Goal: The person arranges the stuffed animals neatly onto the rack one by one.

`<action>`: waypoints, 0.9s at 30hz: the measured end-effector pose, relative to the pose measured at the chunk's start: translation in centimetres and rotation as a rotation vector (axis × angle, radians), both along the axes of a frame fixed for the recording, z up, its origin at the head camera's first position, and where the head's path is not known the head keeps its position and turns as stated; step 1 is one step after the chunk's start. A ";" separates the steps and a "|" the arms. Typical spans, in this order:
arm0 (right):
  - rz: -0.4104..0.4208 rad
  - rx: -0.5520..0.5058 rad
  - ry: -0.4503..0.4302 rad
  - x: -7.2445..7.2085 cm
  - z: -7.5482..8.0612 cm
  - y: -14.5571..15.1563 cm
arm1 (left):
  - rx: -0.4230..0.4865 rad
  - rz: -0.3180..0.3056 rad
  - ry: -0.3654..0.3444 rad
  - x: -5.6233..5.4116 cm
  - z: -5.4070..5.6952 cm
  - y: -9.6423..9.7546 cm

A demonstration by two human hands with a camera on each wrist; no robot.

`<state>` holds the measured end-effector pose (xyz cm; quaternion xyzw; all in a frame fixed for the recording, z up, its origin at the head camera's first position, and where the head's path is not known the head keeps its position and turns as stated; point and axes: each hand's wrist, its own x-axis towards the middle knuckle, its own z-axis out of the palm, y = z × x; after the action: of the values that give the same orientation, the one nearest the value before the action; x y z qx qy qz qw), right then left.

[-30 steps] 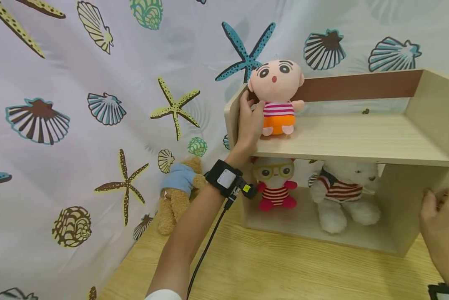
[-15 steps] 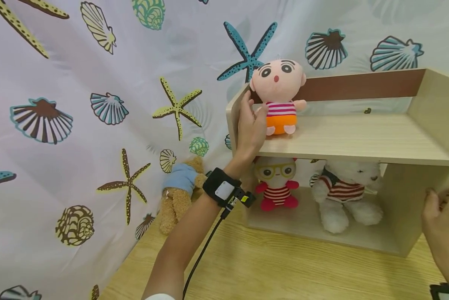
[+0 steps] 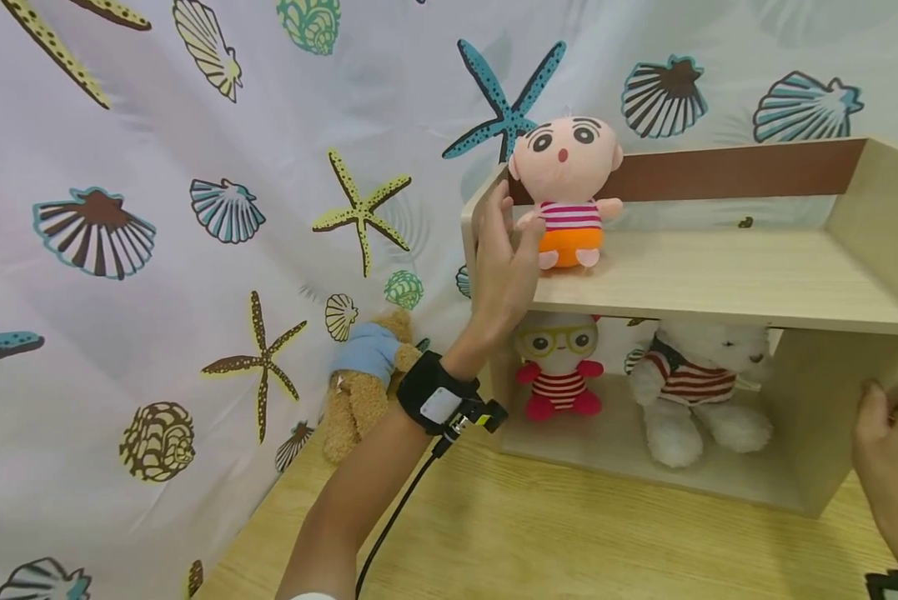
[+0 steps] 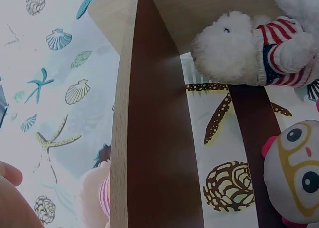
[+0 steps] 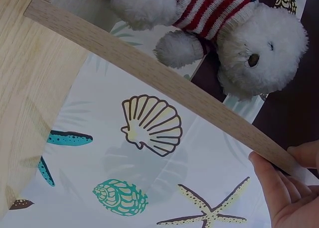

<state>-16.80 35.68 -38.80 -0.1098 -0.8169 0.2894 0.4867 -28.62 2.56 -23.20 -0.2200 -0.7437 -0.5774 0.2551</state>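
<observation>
A round-headed boy doll (image 3: 571, 225) in a pink-striped top and orange shorts sits upright at the left end of the upper shelf of a wooden shelf unit (image 3: 719, 271). Beside it, my left hand (image 3: 504, 271) has its fingers extended between the doll and the left side panel. The thumb is near the doll's arm; I cannot tell whether it touches. In the right wrist view, my right hand (image 5: 291, 193) grips the edge of the right side panel between thumb and fingers. A doll with yellow glasses (image 3: 561, 367) and a white teddy bear (image 3: 699, 392) sit on the lower level.
A brown teddy bear (image 3: 366, 375) in a blue top leans against the shell-patterned curtain (image 3: 148, 350), left of the unit. The unit stands on a light wooden table (image 3: 539, 533). A black cable (image 3: 396, 517) runs from my left wrist strap.
My left hand's fingers and thumb have loosened and spread beside the boy doll, which keeps its place. The whole scene has shifted slightly right in the head view. My right hand keeps its grip.
</observation>
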 end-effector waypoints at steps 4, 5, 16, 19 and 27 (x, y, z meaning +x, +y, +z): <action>-0.011 0.016 0.008 -0.1 -0.2 0.0 | -0.003 -0.013 0.051 0.8 -0.5 -0.3; -0.019 0.017 0.002 -0.1 -0.2 0.0 | -0.003 -0.015 0.062 0.9 -0.6 -0.4; -0.127 0.136 0.032 -0.1 0.1 0.1 | 0.013 -0.066 0.148 2.2 -1.2 -1.4; -0.136 0.163 0.048 0.0 0.2 0.1 | 0.022 -0.066 0.137 2.6 -1.5 -1.9; -0.117 0.140 0.037 0.0 0.3 0.0 | 0.044 -0.015 0.159 3.0 -2.5 -3.9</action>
<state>-16.81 35.67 -38.48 -0.1176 -0.8182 0.2046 0.5243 -25.65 -1.36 -25.65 -0.2649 -0.7067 -0.5762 0.3137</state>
